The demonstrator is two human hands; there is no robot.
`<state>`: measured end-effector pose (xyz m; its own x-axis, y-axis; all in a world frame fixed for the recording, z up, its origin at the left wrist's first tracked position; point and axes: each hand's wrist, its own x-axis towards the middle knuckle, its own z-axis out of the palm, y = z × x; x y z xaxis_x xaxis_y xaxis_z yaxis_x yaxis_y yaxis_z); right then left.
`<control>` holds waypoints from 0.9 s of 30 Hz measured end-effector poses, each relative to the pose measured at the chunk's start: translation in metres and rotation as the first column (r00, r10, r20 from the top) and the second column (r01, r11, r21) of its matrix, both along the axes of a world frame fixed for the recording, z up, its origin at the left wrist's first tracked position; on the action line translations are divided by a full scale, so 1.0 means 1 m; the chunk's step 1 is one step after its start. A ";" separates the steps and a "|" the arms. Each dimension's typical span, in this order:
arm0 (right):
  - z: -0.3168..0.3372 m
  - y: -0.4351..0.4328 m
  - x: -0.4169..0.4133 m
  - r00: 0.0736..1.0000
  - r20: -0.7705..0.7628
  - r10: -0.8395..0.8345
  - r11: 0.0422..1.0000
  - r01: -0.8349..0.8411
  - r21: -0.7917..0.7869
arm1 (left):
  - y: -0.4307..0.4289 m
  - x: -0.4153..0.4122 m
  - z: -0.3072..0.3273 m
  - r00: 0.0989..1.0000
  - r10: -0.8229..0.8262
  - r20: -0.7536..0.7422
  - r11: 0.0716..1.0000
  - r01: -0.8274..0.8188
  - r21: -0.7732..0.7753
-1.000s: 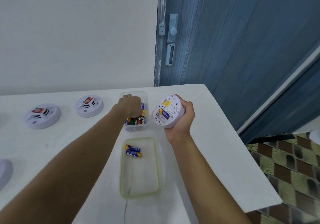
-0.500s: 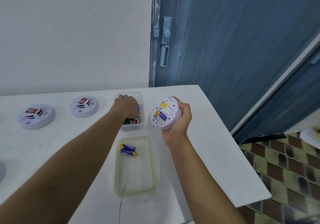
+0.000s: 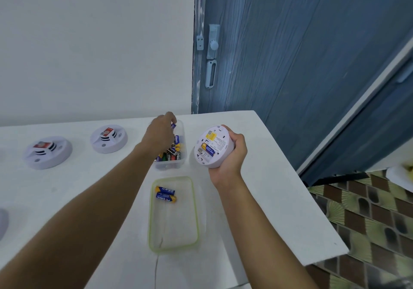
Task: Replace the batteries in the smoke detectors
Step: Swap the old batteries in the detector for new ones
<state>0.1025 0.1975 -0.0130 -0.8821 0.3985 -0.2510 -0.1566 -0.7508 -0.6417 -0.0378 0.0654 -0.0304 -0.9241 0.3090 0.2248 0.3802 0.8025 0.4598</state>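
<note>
Holding: right grip (image 3: 232, 154) curls round the white smoke detector (image 3: 211, 146), back side up, one slot battery (image 3: 208, 150) inside.
Left grip (image 3: 159, 135): pinches a blue battery (image 3: 173, 125) over the clear box (image 3: 182, 132).
Clear box: on the table (image 3: 268, 199), at 9 o'clock from the held detector.
Green tray (image 3: 195, 210): at 6 o'clock from the box, with two loose batteries (image 3: 166, 194).
Other detectors (image 3: 108, 138): at 9 o'clock from the box.

Free tabletop (image 3: 279, 199) right of lid (image 3: 174, 226); smoke detectors (image 3: 48, 152) block left, battery box (image 3: 169, 165) ahead
</note>
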 end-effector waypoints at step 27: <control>0.021 -0.053 0.012 0.998 -0.044 -0.038 0.999 0.036 -0.032 | -0.056 0.146 0.062 0.876 -0.324 0.357 0.762 0.018 0.647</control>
